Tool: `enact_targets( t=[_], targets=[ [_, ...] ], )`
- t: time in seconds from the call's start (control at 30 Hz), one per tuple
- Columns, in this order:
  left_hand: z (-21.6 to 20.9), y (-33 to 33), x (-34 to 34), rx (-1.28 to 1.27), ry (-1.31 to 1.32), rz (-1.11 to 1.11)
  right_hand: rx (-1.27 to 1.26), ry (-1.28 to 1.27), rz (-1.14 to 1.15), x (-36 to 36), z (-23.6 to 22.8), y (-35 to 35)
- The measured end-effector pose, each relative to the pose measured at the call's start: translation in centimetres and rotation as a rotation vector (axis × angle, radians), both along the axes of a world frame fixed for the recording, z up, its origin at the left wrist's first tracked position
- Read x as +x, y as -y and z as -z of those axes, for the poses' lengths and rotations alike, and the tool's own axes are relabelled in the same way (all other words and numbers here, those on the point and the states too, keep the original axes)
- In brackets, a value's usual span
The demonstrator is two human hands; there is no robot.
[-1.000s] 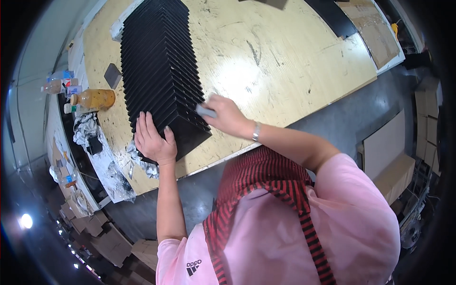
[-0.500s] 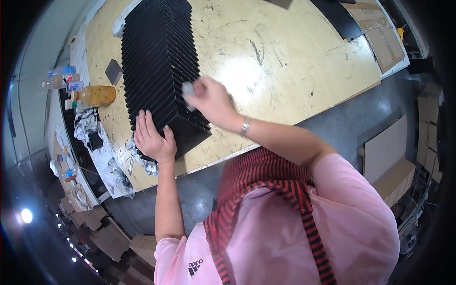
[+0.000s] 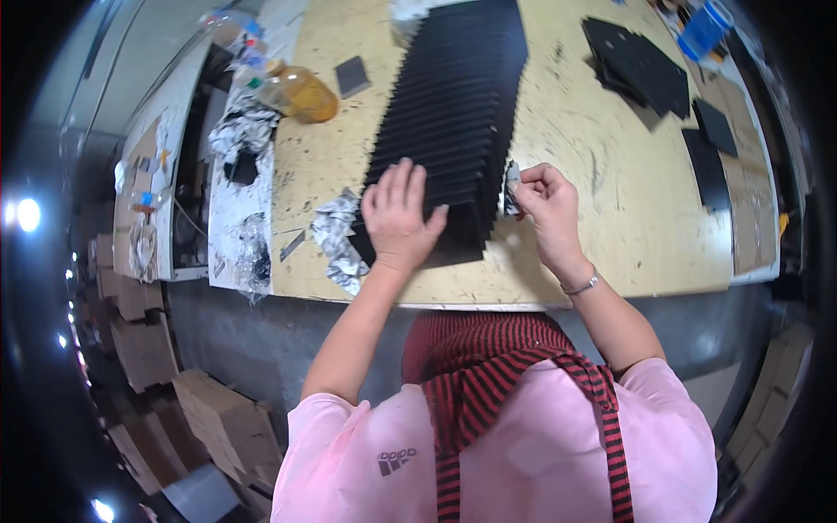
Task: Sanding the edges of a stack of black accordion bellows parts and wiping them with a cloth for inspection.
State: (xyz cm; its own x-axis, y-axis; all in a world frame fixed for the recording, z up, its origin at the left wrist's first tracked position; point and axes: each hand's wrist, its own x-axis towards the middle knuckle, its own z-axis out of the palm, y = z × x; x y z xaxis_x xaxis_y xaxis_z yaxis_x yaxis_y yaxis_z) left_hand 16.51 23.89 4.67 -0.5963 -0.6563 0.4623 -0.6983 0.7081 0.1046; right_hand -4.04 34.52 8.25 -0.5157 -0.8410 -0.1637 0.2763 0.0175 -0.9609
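Note:
A long row of thin black panels point(image 3: 449, 113), stacked in overlapping steps, lies on the pale work table point(image 3: 645, 253) and runs away from me. My left hand point(image 3: 401, 213) rests on its near end, fingers stretched and thumb apart. Beside the right edge of the row, my right hand point(image 3: 551, 205) pinches a small crumpled grey wad point(image 3: 513, 185) with dark smudges. Whether the wad is cloth or paper cannot be made out. Just left of my left hand lies a crumpled, silvery-white sheet point(image 3: 340, 240) with black stains.
A bottle of amber liquid point(image 3: 309, 94) and a flat dark grey block point(image 3: 352, 77) are left of the row. Loose black sheets point(image 3: 641, 65) lie at the far right, near a blue container point(image 3: 704, 30) and brown cardboard point(image 3: 750, 205). Cardboard boxes point(image 3: 214, 418) stand on the floor at left.
The whole view has turned and shifted. My right hand, earlier over the row's right side with the wad, is now beside its right edge. My left hand stays on the near end.

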Motion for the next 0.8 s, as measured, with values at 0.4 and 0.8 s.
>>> enact_targets(
  t=[0.4, 0.8],
  targets=[
    [4.2, 28.0, 31.5, 0.308, -0.634, -0.888, -0.069, -0.067, -0.482, 20.4, -3.0, 16.6],
    [1.3, 31.2, 36.6, 0.043, -0.378, -0.250, 0.312, 0.247, -0.576, 32.0, 1.0, 31.6]
  ],
)
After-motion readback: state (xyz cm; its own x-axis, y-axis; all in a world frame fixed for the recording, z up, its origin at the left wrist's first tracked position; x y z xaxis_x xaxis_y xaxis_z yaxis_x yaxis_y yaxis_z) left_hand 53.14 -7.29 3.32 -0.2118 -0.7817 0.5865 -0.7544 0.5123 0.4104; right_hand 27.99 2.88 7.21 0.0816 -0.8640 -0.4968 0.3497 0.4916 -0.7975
